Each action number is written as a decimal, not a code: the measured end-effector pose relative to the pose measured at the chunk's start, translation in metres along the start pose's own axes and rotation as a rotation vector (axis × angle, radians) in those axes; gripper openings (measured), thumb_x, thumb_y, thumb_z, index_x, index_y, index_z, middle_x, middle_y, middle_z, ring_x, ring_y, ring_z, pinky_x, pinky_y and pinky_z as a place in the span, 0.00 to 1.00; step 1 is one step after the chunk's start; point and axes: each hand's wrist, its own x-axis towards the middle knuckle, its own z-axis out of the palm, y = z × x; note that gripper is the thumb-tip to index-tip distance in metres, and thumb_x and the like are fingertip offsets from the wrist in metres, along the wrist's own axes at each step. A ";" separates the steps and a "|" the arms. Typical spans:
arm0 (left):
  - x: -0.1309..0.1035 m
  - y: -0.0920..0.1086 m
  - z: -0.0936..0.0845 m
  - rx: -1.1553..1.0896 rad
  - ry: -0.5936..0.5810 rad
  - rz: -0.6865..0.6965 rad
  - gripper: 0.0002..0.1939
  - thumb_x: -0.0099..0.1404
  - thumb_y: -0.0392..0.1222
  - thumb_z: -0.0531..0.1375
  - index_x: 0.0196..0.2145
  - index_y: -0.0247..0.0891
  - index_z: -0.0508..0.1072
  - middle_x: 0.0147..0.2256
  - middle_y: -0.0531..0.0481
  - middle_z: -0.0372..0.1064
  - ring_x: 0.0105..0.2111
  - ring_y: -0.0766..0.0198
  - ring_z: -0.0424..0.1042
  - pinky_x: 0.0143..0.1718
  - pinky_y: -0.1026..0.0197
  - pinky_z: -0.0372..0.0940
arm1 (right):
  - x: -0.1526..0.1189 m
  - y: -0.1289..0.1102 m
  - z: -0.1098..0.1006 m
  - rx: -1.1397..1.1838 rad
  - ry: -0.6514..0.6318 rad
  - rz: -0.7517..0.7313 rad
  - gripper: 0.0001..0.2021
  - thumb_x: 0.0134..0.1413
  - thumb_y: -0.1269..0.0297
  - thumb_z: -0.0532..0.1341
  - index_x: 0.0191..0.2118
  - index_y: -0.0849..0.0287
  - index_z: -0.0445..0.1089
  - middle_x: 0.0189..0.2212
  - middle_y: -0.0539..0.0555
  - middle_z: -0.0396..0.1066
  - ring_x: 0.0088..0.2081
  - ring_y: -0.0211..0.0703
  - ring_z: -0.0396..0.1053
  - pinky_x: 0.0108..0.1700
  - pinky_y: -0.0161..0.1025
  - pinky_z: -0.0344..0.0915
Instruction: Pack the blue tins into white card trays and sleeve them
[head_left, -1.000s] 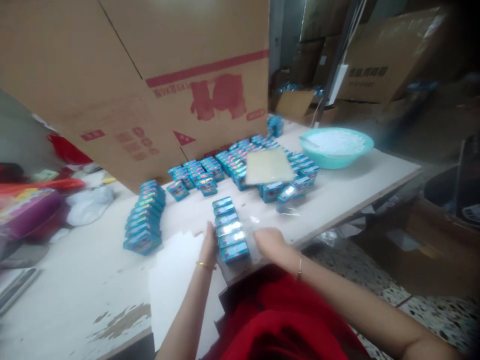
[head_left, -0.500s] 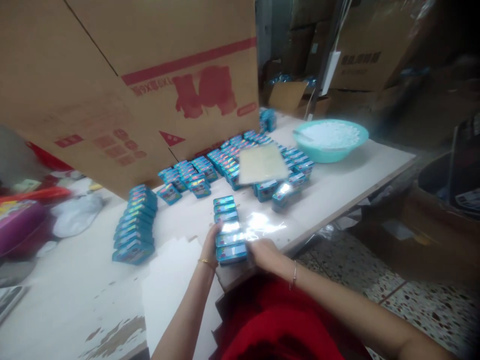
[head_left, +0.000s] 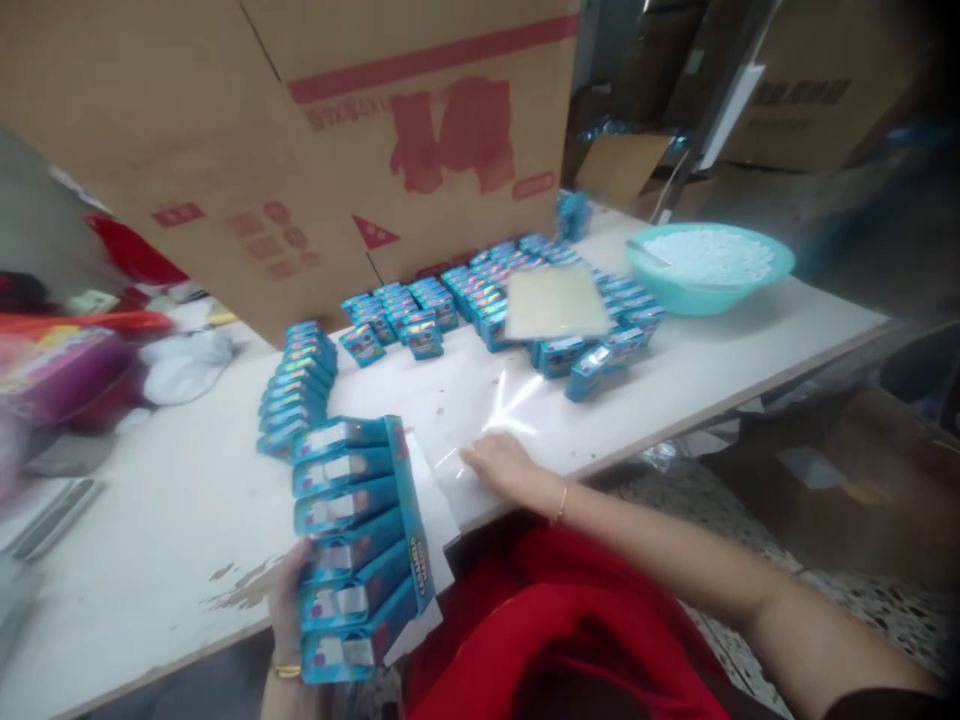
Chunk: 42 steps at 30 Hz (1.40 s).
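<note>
My left hand (head_left: 287, 590) is wrapped around one side of a row of small blue candy boxes (head_left: 349, 550), raised in front of me at the lower left. Several boxes lie stacked in the row, and printed lettering shows on the right side. My right hand (head_left: 504, 465) is low over the table, its fingers pinched at the edge of shiny clear plastic film (head_left: 517, 400). The film reflects the light, so its outline is hard to follow. White paper sheets (head_left: 431, 490) lie partly behind the held row.
A leaning row of blue boxes (head_left: 300, 375) stands at the left. More blue boxes (head_left: 480, 290) fill the back, a pale square slab (head_left: 555, 302) on some of them. A turquoise bowl (head_left: 675, 290) of white material stands right. A large carton (head_left: 322, 180) walls the table's back.
My left hand has brought the row of boxes left and nearer to me, away from my right hand. The right hand stays by the film. The view has shifted left.
</note>
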 end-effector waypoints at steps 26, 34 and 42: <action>0.028 -0.056 0.073 0.435 -0.247 -0.064 0.39 0.48 0.46 0.68 0.56 0.38 0.61 0.38 0.44 0.74 0.32 0.55 0.75 0.32 0.58 0.68 | -0.002 0.042 0.063 1.122 0.558 0.179 0.11 0.56 0.68 0.53 0.34 0.60 0.73 0.36 0.55 0.70 0.43 0.41 0.66 0.49 0.39 0.61; 0.053 -0.052 0.093 0.503 -0.265 -0.010 0.35 0.52 0.46 0.66 0.56 0.37 0.61 0.37 0.45 0.73 0.32 0.59 0.74 0.33 0.60 0.66 | 0.008 0.065 0.054 0.915 0.554 0.125 0.14 0.58 0.73 0.50 0.41 0.62 0.72 0.41 0.57 0.71 0.46 0.41 0.66 0.50 0.39 0.60; 0.083 -0.010 0.087 1.215 -0.231 0.536 0.15 0.59 0.51 0.59 0.37 0.39 0.76 0.49 0.44 0.67 0.52 0.52 0.63 0.55 0.55 0.55 | 0.012 0.063 0.062 0.628 0.469 0.114 0.13 0.54 0.79 0.49 0.38 0.63 0.69 0.37 0.57 0.68 0.42 0.43 0.62 0.47 0.38 0.58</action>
